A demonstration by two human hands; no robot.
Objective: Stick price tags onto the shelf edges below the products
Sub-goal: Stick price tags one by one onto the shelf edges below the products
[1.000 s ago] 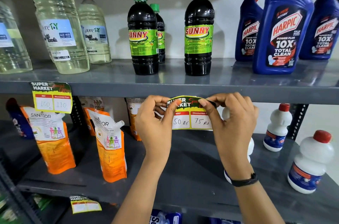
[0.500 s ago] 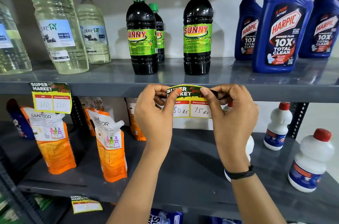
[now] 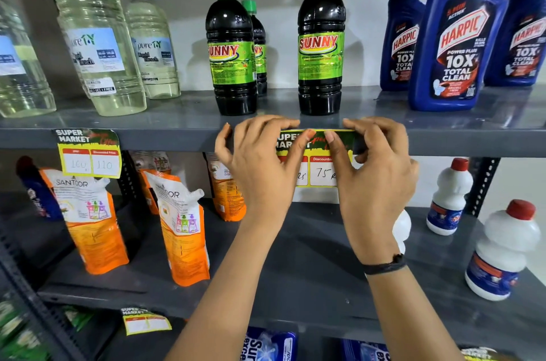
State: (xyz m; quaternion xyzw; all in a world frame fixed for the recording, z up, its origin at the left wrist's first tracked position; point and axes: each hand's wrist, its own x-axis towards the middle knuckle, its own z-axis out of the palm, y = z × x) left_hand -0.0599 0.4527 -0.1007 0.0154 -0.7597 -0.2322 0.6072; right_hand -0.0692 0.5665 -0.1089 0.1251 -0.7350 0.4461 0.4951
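Price tag, yellow-and-green printed paper (image 3: pixel 320 153), held flat on grey metal shelf edge (image 3: pixel 458 143) below dark SUNNY bottles (image 3: pixel 321 44), left hand (image 3: pixel 260 165) and right hand (image 3: pixel 375 171) thumbs pressing its top strip; sticking step, next likely rub corners down, release.

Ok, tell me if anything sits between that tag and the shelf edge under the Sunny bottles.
Nothing visible does. Both hands, left hand and right hand, press the price tag flat on the shelf edge.

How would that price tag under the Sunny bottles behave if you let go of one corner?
The price tag looks like thin paper, so probably floppy and light. Its lower part hangs below the shelf edge, likely apt to curl or flap.
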